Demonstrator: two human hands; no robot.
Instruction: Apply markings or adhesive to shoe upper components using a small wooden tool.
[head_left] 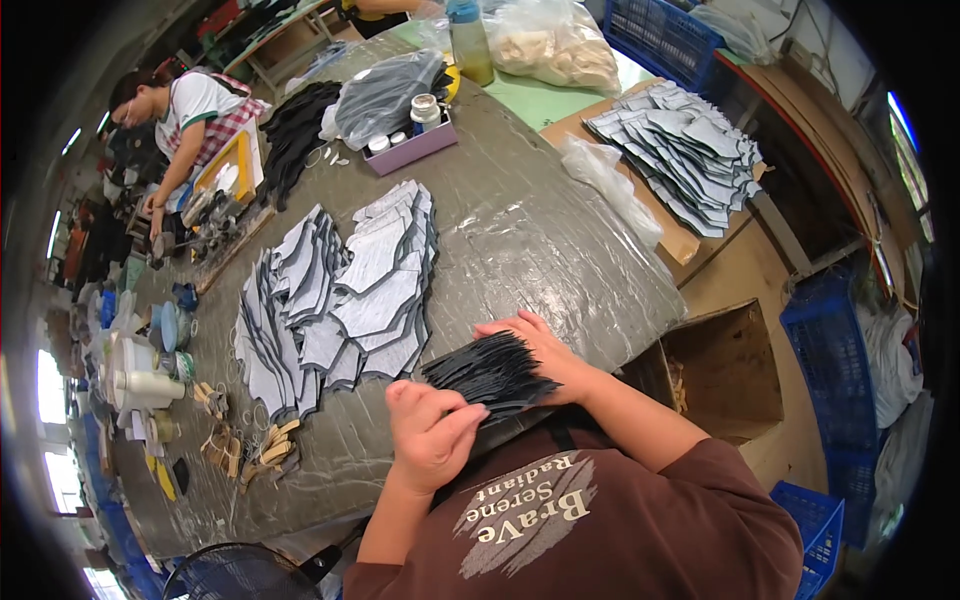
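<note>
I hold a thick stack of black cut pieces (488, 375) on edge at the near side of the table, their thin edges fanned upward. My left hand (432, 428) closes on the stack's left end with curled fingers. My right hand (548, 362) grips its right end and far side, the fingertips pointing left. Just beyond and to the left, overlapping rows of grey-white cut pieces with dark edges (380, 290) lie spread on the table. The material of the pieces cannot be told for certain.
A plastic-covered table (540, 230) bears a purple box (412, 150) with jars, a bottle (468, 45) and tied tan strips (270, 450). More grey pieces (680, 150) lie on cardboard at far right. Blue crates (835, 350) stand at right. A co-worker (205, 120) works at far left.
</note>
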